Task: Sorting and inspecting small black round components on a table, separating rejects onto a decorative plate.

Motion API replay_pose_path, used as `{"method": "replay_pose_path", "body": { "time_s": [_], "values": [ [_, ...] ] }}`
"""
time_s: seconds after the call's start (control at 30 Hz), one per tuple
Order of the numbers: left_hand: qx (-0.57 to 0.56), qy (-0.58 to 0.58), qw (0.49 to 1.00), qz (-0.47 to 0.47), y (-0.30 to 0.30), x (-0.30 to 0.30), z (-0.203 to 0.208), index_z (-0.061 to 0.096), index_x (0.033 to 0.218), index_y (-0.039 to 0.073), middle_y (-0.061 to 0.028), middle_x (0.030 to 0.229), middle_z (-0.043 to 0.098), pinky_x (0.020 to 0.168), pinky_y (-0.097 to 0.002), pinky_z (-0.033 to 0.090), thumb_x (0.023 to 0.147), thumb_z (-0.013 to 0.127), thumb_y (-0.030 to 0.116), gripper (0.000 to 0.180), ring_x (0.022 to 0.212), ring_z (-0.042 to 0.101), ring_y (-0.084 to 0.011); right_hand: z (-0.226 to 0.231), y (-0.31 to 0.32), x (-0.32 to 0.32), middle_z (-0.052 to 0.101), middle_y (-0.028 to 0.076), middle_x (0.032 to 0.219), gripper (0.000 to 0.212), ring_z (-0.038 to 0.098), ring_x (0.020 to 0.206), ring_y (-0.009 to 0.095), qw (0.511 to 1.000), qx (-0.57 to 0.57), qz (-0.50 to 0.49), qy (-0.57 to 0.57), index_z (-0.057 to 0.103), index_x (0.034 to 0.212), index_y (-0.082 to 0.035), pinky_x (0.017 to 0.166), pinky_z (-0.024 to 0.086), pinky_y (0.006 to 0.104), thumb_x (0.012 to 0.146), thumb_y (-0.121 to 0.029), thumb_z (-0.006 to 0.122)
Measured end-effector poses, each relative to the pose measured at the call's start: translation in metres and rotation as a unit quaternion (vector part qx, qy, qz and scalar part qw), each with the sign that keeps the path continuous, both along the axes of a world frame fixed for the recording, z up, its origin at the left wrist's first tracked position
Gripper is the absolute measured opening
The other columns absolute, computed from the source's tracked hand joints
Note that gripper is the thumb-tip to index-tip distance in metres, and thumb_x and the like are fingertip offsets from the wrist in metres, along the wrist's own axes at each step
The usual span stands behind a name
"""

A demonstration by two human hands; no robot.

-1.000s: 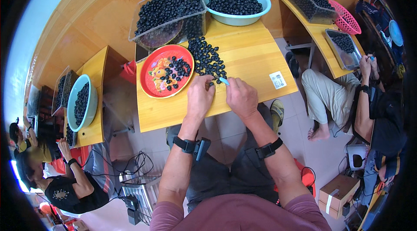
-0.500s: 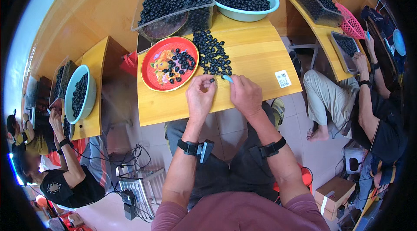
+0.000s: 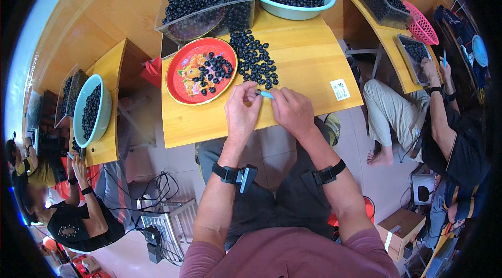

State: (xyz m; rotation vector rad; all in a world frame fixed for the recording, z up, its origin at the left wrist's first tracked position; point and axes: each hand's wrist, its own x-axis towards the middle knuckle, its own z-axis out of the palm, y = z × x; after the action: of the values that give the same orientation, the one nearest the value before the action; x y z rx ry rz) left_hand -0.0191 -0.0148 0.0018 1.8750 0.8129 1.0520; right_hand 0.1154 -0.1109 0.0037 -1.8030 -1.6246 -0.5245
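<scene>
My left hand point(image 3: 242, 111) is closed in a pinch on a small black ball point(image 3: 258, 92), smooth and berry-like, just above the table's near part. My right hand point(image 3: 293, 114) grips a light-blue handled tool point(image 3: 266, 95); its tip meets the ball, and its working end is too small to make out. A loose pile of the same black balls point(image 3: 254, 57) lies just beyond my fingers. Left of it, a red round tray point(image 3: 175, 93) with a painted flower pattern holds several black balls on its right half.
At the table's back stand a clear plastic bin point(image 3: 204, 11) and a light-blue basin point(image 3: 299, 15), both full of black balls. A white label point(image 3: 340, 89) is stuck on the yellow table point(image 3: 303, 53). People work at side tables, with a blue basin point(image 3: 106, 116) left and a pink basket point(image 3: 421, 26) right.
My hands have drawn closer together, and the blue tool has moved left against the ball. The whole view has shifted slightly.
</scene>
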Motion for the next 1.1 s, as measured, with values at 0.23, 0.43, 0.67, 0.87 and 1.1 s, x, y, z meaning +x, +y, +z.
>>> {"method": "replay_pose_path", "body": {
  "time_s": [0.23, 0.43, 0.67, 0.87, 1.1],
  "values": [
    [-0.02, 0.011, 1.0, -0.002, -0.002, 0.0027, 0.0033, 0.064, 0.12, -0.001, -0.0061, 0.092, 0.069, 0.078, -0.026, 0.056, 0.085, 0.076, -0.004, 0.037, 0.081, 0.066, -0.0111, 0.0011, -0.0007, 0.0009, 0.056, 0.007, 0.074, 0.011, 0.064, 0.064, 0.024, 1.0, -0.013, -0.005, -0.004, 0.068, 0.097, -0.005, 0.056, 0.053, 0.0386, 0.088, -0.013, 0.068],
    [-0.066, -0.03, 0.997, 0.018, -0.0002, 0.0022, -0.0024, 0.065, 0.118, 0.001, -0.0057, 0.089, 0.067, 0.071, -0.0264, 0.056, 0.084, 0.077, -0.003, 0.036, 0.075, 0.067, -0.0125, 0.0003, 0.001, 0.0019, 0.059, 0.008, 0.074, 0.009, 0.067, 0.066, 0.025, 0.998, -0.044, -0.032, 0.018, 0.068, 0.094, -0.006, 0.057, 0.055, 0.0386, 0.089, -0.013, 0.066],
    [-0.048, -0.035, 0.998, 0.02, -0.0007, 0.0019, 0.0003, 0.064, 0.118, 0.0, -0.0047, 0.091, 0.066, 0.073, -0.0249, 0.055, 0.086, 0.077, -0.003, 0.035, 0.078, 0.065, -0.0105, -0.0011, 0.0004, 0.0013, 0.06, 0.008, 0.073, 0.008, 0.068, 0.066, 0.026, 0.999, -0.014, -0.042, 0.022, 0.067, 0.093, -0.005, 0.058, 0.055, 0.0391, 0.089, -0.012, 0.065],
    [0.016, -0.018, 1.0, 0.016, -0.0013, -0.0002, 0.0047, 0.071, 0.107, 0.001, -0.0082, 0.097, 0.066, 0.073, -0.0268, 0.055, 0.085, 0.075, -0.004, 0.022, 0.08, 0.066, -0.0139, 0.0022, -0.0007, 0.0007, 0.061, 0.009, 0.074, 0.007, 0.068, 0.067, 0.027, 0.998, -0.018, -0.05, 0.032, 0.067, 0.093, -0.005, 0.058, 0.055, 0.0396, 0.089, -0.011, 0.065],
    [0.048, -0.055, 0.997, 0.004, 0.0024, -0.0005, -0.0005, 0.074, 0.1, 0.001, -0.01, 0.097, 0.066, 0.07, -0.029, 0.055, 0.083, 0.077, -0.005, 0.018, 0.077, 0.065, -0.017, 0.0041, -0.0013, -0.0005, 0.063, 0.009, 0.076, 0.01, 0.068, 0.069, 0.027, 0.997, -0.019, -0.056, 0.047, 0.068, 0.097, -0.005, 0.059, 0.055, 0.04, 0.089, -0.012, 0.066]
  ]
}}
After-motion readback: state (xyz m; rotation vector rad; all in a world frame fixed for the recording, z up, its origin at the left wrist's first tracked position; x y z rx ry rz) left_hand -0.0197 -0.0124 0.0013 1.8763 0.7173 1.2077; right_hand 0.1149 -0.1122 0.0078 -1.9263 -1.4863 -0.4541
